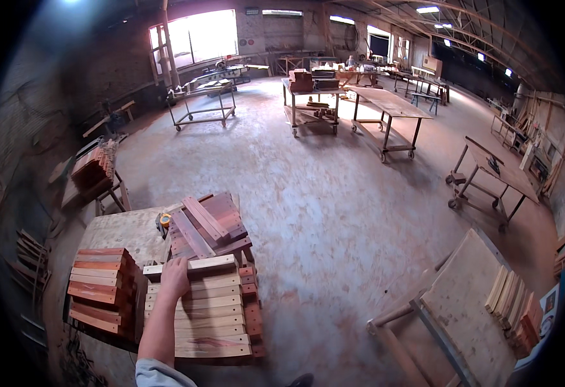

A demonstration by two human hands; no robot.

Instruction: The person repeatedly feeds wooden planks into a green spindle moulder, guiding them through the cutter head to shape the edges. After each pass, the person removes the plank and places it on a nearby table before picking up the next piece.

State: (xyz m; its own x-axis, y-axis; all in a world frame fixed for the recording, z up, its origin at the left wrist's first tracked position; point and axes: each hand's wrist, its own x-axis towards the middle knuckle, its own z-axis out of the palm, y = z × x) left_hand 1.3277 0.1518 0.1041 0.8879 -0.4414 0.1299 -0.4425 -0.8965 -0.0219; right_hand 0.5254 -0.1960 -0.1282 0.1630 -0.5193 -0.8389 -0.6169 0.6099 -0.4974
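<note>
Left hand [176, 277] holds a pale slat [213, 263] — grip closed — at far end of stacked slats [211, 314]

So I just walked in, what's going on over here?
Someone's left hand is gripping a pale wooden slat at the far end of a layer of pale slats; I can't tell whether it's lifted. A stack of reddish slats stands to the left, and a slat pile lies beyond, beside a small yellow-and-black tool. The right hand is out of view.

The left hand [175, 278] is palm-down, fingers [177, 262] curled, its bare forearm [158, 329] stretched forward.
</note>
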